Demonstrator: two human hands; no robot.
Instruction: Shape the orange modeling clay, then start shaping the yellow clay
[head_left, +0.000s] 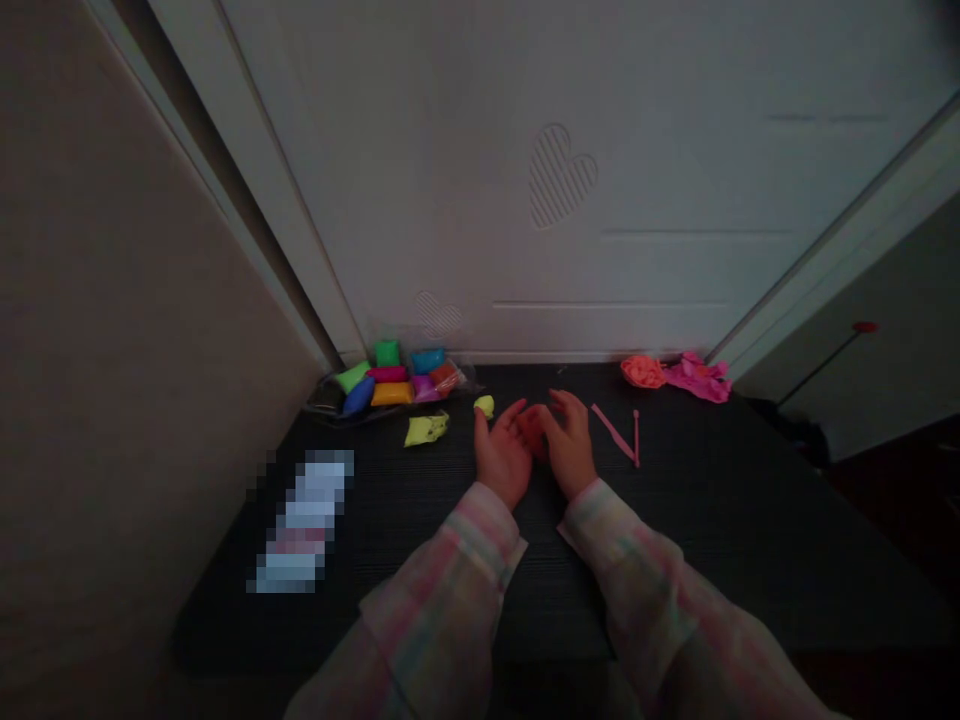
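Left of the hands, a bright, pixelated oblong lies on the dark desk. Farther off on that side, colourful packets sit in a clear bag. Beyond the hands to the right, a coral bundle lies just beside a crumpled pink piece. Straight ahead of the hands stands a pale door with striped hearts; far right of them, a thin rod has a red tip.

Your right hand partly hides a small red-orange lump; your pale plaid fabric sleeves exit the bottom edge; pixelation obscures a bluish-white rectangular panel.
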